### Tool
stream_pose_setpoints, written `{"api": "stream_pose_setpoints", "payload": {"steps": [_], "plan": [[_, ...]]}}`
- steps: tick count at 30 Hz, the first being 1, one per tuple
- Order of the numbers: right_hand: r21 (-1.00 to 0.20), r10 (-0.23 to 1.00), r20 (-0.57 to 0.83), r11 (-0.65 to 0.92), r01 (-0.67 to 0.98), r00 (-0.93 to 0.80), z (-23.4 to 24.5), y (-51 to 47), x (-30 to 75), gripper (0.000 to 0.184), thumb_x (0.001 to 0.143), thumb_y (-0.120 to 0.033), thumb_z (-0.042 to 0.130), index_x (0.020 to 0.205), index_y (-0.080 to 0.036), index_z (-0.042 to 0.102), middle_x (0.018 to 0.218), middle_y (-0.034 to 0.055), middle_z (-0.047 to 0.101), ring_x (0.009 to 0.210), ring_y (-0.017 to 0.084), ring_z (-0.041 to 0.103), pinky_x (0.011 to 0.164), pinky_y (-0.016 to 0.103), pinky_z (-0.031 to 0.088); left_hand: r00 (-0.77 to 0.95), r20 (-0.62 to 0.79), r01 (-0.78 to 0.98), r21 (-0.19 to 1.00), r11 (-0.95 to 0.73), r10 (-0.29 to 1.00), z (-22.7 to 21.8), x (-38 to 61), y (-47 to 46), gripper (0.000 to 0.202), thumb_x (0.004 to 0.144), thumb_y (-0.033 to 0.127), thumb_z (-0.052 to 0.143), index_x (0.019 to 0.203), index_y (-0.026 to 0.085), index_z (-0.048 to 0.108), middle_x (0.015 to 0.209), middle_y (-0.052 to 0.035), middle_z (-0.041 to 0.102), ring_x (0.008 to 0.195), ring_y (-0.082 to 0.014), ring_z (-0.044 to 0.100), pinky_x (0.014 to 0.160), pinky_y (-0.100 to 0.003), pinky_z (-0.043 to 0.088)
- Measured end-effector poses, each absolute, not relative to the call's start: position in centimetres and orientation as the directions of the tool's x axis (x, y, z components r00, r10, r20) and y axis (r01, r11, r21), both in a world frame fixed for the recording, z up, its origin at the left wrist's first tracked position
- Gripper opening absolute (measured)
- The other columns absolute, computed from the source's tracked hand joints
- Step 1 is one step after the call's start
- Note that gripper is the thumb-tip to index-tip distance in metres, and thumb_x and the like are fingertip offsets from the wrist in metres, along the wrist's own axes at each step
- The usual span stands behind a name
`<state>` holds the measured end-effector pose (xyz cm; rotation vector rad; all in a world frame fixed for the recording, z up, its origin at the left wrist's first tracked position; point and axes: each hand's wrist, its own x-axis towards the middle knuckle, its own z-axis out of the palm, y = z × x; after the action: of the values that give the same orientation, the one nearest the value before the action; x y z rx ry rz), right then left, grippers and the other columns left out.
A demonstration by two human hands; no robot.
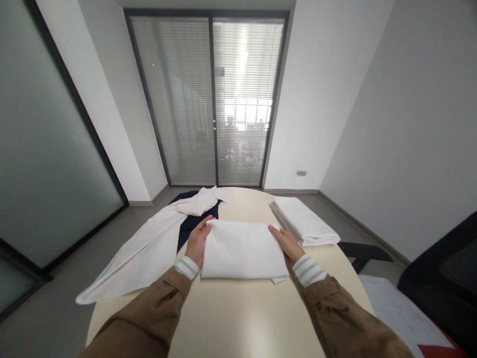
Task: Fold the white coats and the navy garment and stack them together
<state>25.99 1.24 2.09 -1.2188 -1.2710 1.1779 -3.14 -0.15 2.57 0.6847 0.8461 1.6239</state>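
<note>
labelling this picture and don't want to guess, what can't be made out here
All head view:
Middle white cloth, underside: hidden by its top layer.
Right hand, some fingers: hidden by the hand itself.
Navy cloth, full outline: partly covered by the loose white cloth.
Paper, faint marks: too small to read.
Black chair: cut off by the right edge.

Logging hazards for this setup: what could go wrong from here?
The loose white cloth overhangs the table at left; it could slide off.
The right hand is close to the folded white stack near the right edge and might nudge it off.
A corner sticks out from under the held cloth; its fold could loosen.
</note>
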Motion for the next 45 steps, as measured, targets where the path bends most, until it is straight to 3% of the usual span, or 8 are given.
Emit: {"api": "stream_pose_setpoints", "payload": {"steps": [3, 8, 18, 22, 26, 31, 38, 45], "plan": [[-0.992, 0.993, -0.045, -0.057, -0.109, -0.112, 2.0, 1.1, 25.7, 0.04, 0.077, -0.06, 0.071, 0.093, -0.024, 0.069, 0.084, 0.0062, 0.076, 0.076, 0.026, 0.072, 0.071, 0.04, 0.056, -0.236, -0.039, -0.551, 0.829, -0.1, 0.971, 2.7, -3.1, -0.1, 0.045, 0.073, 0.025, 0.081, 0.114, 0.015, 0.069, 0.119, -0.0109, 0.072, 0.097, -0.0209, 0.07, 0.095, -0.034, 0.051], [-0.981, 0.996, -0.033, -0.048, -0.188, -0.081, 1.7, 1.3, 25.7, 0.038, 0.075, -0.057, 0.075, 0.095, -0.026, 0.067, 0.088, 0.0048, 0.077, 0.078, 0.026, 0.072, 0.073, 0.04, 0.057, -0.142, -0.146, -0.59, 0.807, 0.035, 0.979, 3.0, -2.9, -0.2, 0.035, 0.082, 0.033, 0.074, 0.107, 0.011, 0.069, 0.103, -0.0132, 0.076, 0.095, -0.0254, 0.072, 0.09, -0.037, 0.055], [-0.942, 0.93, -0.128, -0.223, -0.251, -0.344, 3.0, -0.3, 25.2, 0.053, 0.062, -0.036, 0.087, 0.108, -0.019, 0.066, 0.107, 0.0106, 0.077, 0.098, 0.031, 0.073, 0.097, 0.049, 0.053, -0.224, -0.092, -0.622, 0.78, -0.069, 0.97, 3.8, -2.9, -0.6, 0.023, 0.079, 0.027, 0.075, 0.096, 0.014, 0.069, 0.11, -0.012, 0.075, 0.1, -0.0238, 0.071, 0.098, -0.039, 0.052], [-0.945, 0.942, -0.111, -0.198, -0.26, -0.316, 3.0, -0.2, 25.0, 0.049, 0.064, -0.037, 0.086, 0.106, -0.019, 0.067, 0.104, 0.0094, 0.077, 0.096, 0.031, 0.073, 0.095, 0.048, 0.054, -0.24, -0.038, -0.538, 0.837, -0.1, 0.97, 3.5, -3.0, -0.5, 0.037, 0.076, 0.038, 0.077, 0.104, 0.015, 0.068, 0.108, -0.012, 0.075, 0.102, -0.0259, 0.07, 0.097, -0.04, 0.051], [-0.96, 0.966, -0.062, -0.127, -0.251, -0.252, 2.8, -0.1, 25.2, 0.046, 0.065, -0.041, 0.085, 0.103, -0.022, 0.068, 0.102, 0.0084, 0.078, 0.094, 0.031, 0.073, 0.091, 0.047, 0.056, -0.156, 0.008, -0.326, 0.943, -0.059, 0.988, 2.6, -3.3, -0.6, 0.057, 0.07, 0.049, 0.082, 0.113, 0.014, 0.068, 0.105, -0.0123, 0.075, 0.101, -0.0301, 0.069, 0.093, -0.04, 0.051], [-0.972, 0.985, -0.027, -0.065, -0.227, -0.168, 3.6, -0.2, 25.2, 0.044, 0.066, -0.044, 0.084, 0.103, -0.022, 0.07, 0.099, 0.0091, 0.077, 0.095, 0.032, 0.073, 0.09, 0.049, 0.056, -0.155, 0.092, -0.056, 0.993, -0.102, 0.984, 1.7, -3.2, -0.7, 0.048, 0.072, 0.048, 0.082, 0.102, 0.013, 0.069, 0.109, -0.0161, 0.073, 0.108, -0.0333, 0.066, 0.097, -0.041, 0.047], [-0.973, 0.998, 0.044, 0.031, -0.227, -0.054, 7.1, -0.3, 26.3, 0.05, 0.066, -0.042, 0.086, 0.106, -0.019, 0.068, 0.101, 0.0099, 0.078, 0.095, 0.031, 0.073, 0.09, 0.045, 0.057, -0.033, 0.172, -0.093, 0.98, -0.174, 0.985, 0.2, -2.7, -0.5, 0.067, 0.079, 0.04, 0.077, 0.135, 0.017, 0.045, 0.127, -0.0173, 0.065, 0.112, -0.0264, 0.064, 0.099, -0.04, 0.047], [-0.912, 0.951, 0.21, 0.274, -0.307, 0.225, 10.3, 1.7, 29.0, 0.052, 0.067, -0.036, 0.086, 0.112, -0.018, 0.067, 0.102, 0.0082, 0.077, 0.1, 0.03, 0.072, 0.09, 0.044, 0.059, -0.01, 0.193, 0.073, 0.979, -0.191, 0.981, -1.7, -3.2, 0.2, 0.065, 0.084, 0.041, 0.068, 0.138, 0.016, 0.04, 0.122, -0.0167, 0.063, 0.098, -0.0211, 0.064, 0.093, -0.039, 0.046]]}}
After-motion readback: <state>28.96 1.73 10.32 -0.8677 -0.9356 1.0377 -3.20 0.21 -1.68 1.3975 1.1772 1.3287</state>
